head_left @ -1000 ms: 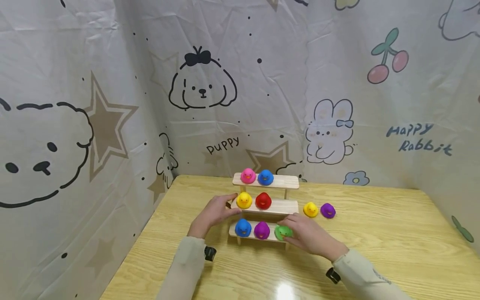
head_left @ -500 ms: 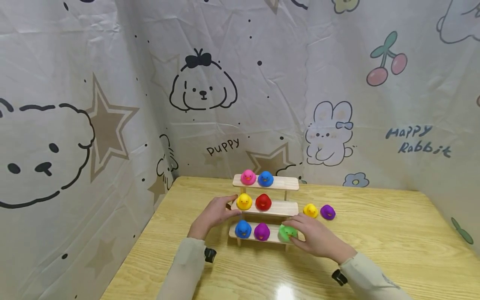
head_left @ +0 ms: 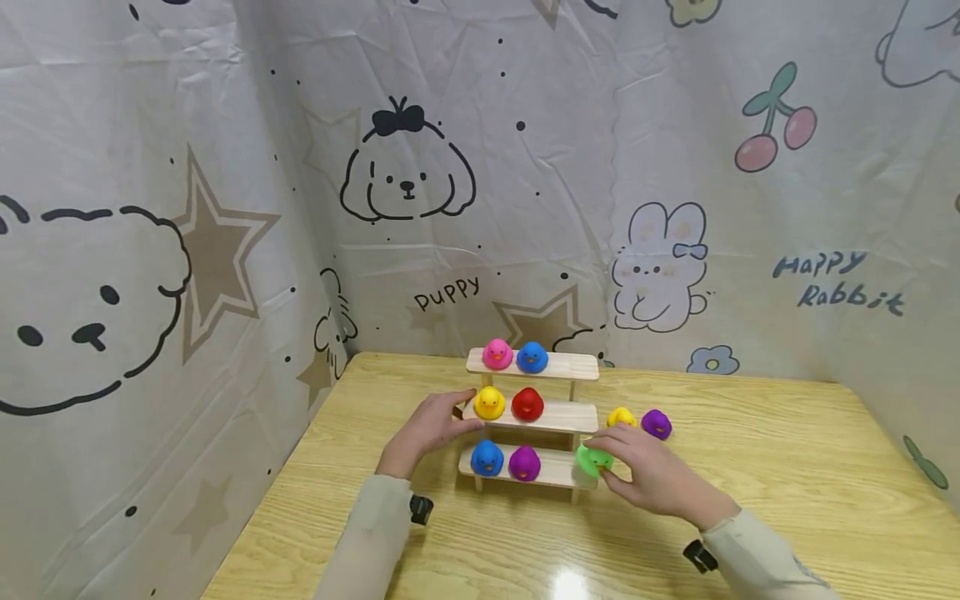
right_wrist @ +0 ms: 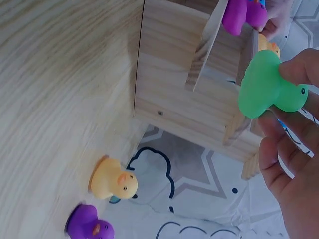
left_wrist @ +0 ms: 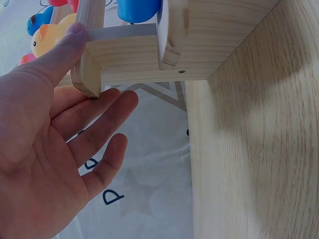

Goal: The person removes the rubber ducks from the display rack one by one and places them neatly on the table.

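Note:
A three-tier wooden display shelf point(head_left: 555, 414) holds small rubber ducks. My left hand point(head_left: 434, 429) grips the left end of its middle tier, thumb at the front and fingers behind in the left wrist view. My right hand point(head_left: 660, 471) pinches a green rubber duck point(right_wrist: 269, 87) between thumb and fingers, off the right end of the bottom tier. A blue duck point(head_left: 487, 458) and a purple duck point(head_left: 524, 463) sit on that tier. On the middle tier are a yellow duck point(head_left: 489, 403) and a red duck point(head_left: 528, 405); a pink duck point(head_left: 497, 355) and another blue duck point(head_left: 532, 357) top the shelf.
To the right of the shelf, another yellow duck point(right_wrist: 113, 179) and a dark purple duck point(head_left: 657, 425) lie on the wood-grain table point(head_left: 780, 467). A white printed curtain point(head_left: 555, 208) hangs behind and along the left side.
My right hand has drawn the green duck rightward from its spot beside the purple duck, past the bottom tier's end. My left hand has stayed on the middle tier.

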### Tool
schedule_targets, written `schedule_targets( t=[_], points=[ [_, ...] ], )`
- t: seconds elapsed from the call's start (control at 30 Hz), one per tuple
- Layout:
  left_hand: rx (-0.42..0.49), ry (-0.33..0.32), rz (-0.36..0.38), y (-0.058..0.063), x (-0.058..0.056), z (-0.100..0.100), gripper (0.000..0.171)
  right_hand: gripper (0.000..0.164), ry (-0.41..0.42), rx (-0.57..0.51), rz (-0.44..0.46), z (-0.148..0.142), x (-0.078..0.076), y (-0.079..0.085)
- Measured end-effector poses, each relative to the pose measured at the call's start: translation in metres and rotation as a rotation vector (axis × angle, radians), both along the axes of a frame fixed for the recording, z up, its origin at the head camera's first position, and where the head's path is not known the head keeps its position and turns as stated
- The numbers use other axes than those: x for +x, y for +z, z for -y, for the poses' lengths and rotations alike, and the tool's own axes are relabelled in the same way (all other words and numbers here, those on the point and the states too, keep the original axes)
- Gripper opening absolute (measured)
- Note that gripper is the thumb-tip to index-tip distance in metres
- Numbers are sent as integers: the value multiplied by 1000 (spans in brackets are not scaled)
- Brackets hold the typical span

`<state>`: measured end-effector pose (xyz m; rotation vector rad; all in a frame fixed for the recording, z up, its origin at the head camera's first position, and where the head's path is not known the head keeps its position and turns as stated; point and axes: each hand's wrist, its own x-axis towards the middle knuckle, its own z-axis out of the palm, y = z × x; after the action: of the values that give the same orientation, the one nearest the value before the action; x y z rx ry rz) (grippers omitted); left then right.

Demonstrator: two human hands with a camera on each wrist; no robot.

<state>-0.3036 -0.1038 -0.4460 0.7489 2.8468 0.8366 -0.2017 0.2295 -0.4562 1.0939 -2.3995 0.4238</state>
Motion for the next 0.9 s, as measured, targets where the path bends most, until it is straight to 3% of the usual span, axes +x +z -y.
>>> schedule_targets(
  t=[0.27, 0.53, 0.9],
  points=[
    [-4, 13, -6, 0, -1, -1, 62, 42, -12, -31, -42, -16, 3, 6],
    [-6, 11, -11, 0, -1, -1, 63, 45, -44, -50, -72, -37, 3, 1],
    [0, 9, -10, -1, 1, 0, 63, 46, -254, -40, 32, -70, 4, -8]
  ],
)
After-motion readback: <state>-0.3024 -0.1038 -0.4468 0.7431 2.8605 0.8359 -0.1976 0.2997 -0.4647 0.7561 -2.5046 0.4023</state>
